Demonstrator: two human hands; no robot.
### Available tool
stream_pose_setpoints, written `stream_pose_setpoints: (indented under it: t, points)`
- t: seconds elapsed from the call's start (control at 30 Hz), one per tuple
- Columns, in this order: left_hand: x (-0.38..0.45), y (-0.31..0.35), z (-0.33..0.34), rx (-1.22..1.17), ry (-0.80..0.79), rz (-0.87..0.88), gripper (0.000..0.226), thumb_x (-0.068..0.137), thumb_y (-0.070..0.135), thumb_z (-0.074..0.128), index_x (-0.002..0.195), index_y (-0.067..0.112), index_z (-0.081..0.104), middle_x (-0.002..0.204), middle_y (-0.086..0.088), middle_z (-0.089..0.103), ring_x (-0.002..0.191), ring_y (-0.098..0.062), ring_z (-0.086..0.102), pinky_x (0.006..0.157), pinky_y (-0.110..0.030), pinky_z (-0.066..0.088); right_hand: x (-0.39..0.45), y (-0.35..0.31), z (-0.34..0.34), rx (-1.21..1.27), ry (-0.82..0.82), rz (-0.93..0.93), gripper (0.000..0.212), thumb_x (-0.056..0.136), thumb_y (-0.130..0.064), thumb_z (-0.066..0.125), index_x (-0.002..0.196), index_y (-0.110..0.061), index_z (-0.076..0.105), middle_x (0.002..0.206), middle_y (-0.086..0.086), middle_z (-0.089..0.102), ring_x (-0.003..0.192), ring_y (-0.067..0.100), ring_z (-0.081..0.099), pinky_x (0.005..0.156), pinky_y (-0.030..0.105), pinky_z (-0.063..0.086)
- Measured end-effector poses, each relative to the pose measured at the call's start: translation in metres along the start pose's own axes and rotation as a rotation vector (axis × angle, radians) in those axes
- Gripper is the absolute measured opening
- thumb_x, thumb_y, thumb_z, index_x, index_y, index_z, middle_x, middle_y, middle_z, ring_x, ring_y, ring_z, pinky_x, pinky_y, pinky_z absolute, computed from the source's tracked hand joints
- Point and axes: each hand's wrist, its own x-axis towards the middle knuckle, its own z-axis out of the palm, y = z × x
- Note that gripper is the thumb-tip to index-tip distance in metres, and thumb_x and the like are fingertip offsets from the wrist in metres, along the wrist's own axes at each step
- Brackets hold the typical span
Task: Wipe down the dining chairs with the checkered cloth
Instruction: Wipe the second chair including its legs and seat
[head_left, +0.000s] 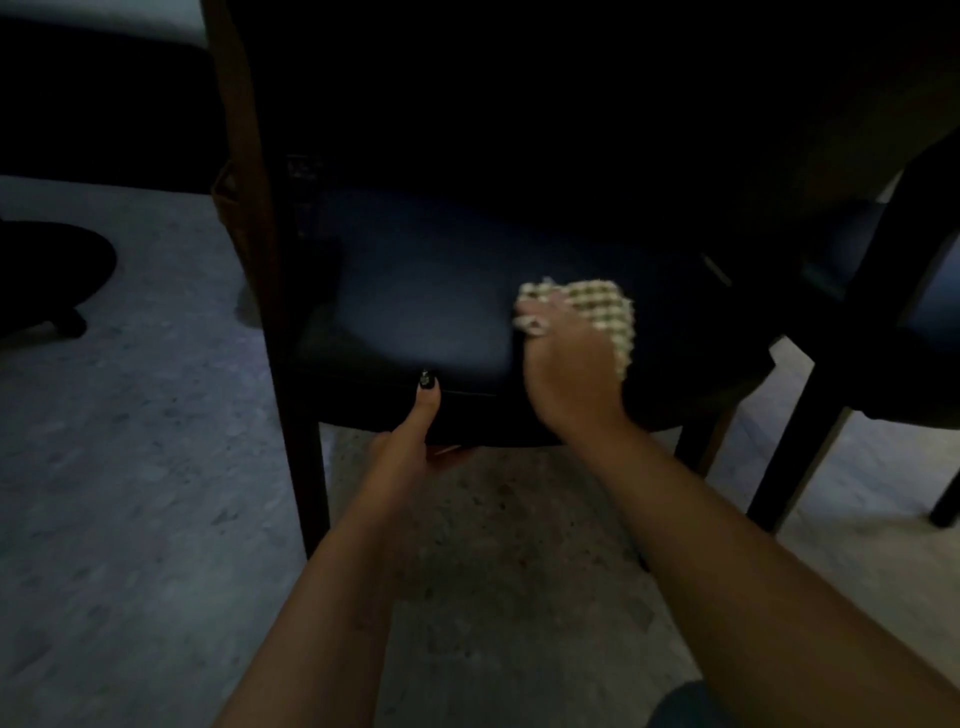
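Under the right hand (569, 364), on the right part of the dark blue seat (415, 312) of the near dining chair (291, 395), lay the checkered cloth (597, 306); that grip was clenched upon it, fingers curled into the bunched fabric, which spilled out ahead of and to the right of the knuckles; the blur there suggested a stroke in progress. Left of that grip stretched the greater, unwiped-looking span of the seat, whose long axis ran left to right across the view; so the coming pass, by my judgement, called for a sweep leftward along that axis. Nearer the person and to the left, the left hand (410, 441) held the seat's front edge, thumb on top and fingers hidden beneath, steadying the chair; it stood close to the cloth hand but apart from it, and would lie in the way of a low stroke along the front rim. Right of the cloth stood a second chair (893, 312), just beside the first; both rested on the pale speckled floor (130, 467).
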Motion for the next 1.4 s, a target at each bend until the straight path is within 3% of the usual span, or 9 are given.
stream_pose_setpoints:
  t: [0.07,0.17,0.33,0.5,0.63,0.8,0.97,1.2,1.4]
  points:
    - [0.003,0.0,0.001,0.014,0.002,0.008,0.067,0.069,0.055,0.063,0.121,0.013,0.063,0.12,-0.011,0.068,0.104,-0.027,0.068,0.092,-0.048,0.055,0.0,-0.011,0.004,0.007,-0.194,-0.073,0.053,0.08,-0.028,0.042,0.125,-0.008,0.061,0.133,0.01,0.058,0.134,0.027,0.04,0.111,0.031,0.024]
    - [0.005,-0.005,0.002,0.013,0.025,0.031,0.047,0.074,0.054,0.062,0.104,0.019,0.066,0.105,-0.008,0.073,0.092,-0.025,0.072,0.089,-0.047,0.056,0.014,0.011,-0.011,-0.183,-0.199,-0.163,0.056,0.081,-0.038,0.053,0.132,-0.014,0.055,0.138,0.005,0.054,0.129,0.026,0.044,0.111,0.037,0.03]
    - [0.008,-0.009,0.004,-0.011,0.044,0.063,0.014,0.09,0.042,0.06,0.09,0.029,0.055,0.087,0.003,0.074,0.085,-0.023,0.073,0.083,-0.047,0.059,0.022,0.039,-0.016,-0.248,-0.206,-0.015,0.047,0.093,-0.012,0.045,0.14,-0.01,0.046,0.146,0.009,0.043,0.138,0.022,0.035,0.116,0.03,0.017]
    - [0.008,-0.006,0.005,-0.058,0.015,-0.004,0.032,0.092,0.041,0.057,0.111,0.016,0.064,0.107,-0.007,0.073,0.096,-0.026,0.071,0.088,-0.047,0.057,0.039,-0.026,0.02,-0.095,-0.277,-0.07,0.018,0.091,-0.01,0.043,0.091,-0.013,0.061,0.095,0.013,0.067,0.092,0.03,0.06,0.075,0.033,0.036]
    - [0.011,-0.006,0.004,-0.088,0.044,-0.009,0.032,0.094,0.035,0.057,0.119,0.015,0.06,0.115,-0.011,0.068,0.091,-0.023,0.071,0.08,-0.043,0.06,0.064,-0.094,0.063,-0.023,-0.467,-0.251,0.019,0.096,-0.014,0.043,0.099,-0.009,0.062,0.102,0.014,0.066,0.093,0.029,0.058,0.064,0.028,0.027]
    - [0.013,-0.007,-0.004,-0.089,-0.005,0.004,0.012,0.095,0.031,0.058,0.104,0.026,0.064,0.104,-0.002,0.073,0.083,-0.017,0.074,0.064,-0.031,0.06,0.066,-0.102,0.067,-0.003,-0.671,-0.393,0.04,0.09,-0.001,0.043,0.127,-0.011,0.054,0.127,0.012,0.056,0.116,0.027,0.05,0.085,0.024,0.035]
    - [0.012,-0.007,-0.008,-0.043,-0.051,0.043,0.009,0.093,0.034,0.057,0.099,0.034,0.065,0.096,0.007,0.075,0.087,-0.018,0.073,0.068,-0.032,0.06,0.042,-0.042,0.014,-0.088,-0.8,-0.598,0.074,0.085,0.014,0.046,0.148,-0.019,0.03,0.157,0.0,0.024,0.146,0.012,0.015,0.119,0.027,0.009]
    - [0.011,-0.001,-0.004,-0.031,0.001,0.019,0.048,0.088,0.039,0.056,0.13,0.016,0.057,0.119,-0.008,0.067,0.095,-0.021,0.071,0.072,-0.034,0.061,0.045,-0.059,0.031,-0.185,-0.674,-0.621,0.073,0.088,0.011,0.048,0.15,-0.016,0.022,0.158,0.0,0.02,0.146,0.015,0.01,0.111,0.023,0.0]
    - [0.007,-0.001,-0.003,-0.011,-0.01,-0.005,0.036,0.081,0.048,0.06,0.105,0.022,0.064,0.101,-0.005,0.075,0.088,-0.023,0.073,0.07,-0.034,0.061,0.037,0.028,-0.025,-0.097,-0.659,-0.64,0.063,0.079,0.019,0.054,0.138,0.0,0.043,0.147,0.015,0.038,0.141,0.028,0.029,0.117,0.042,0.022]
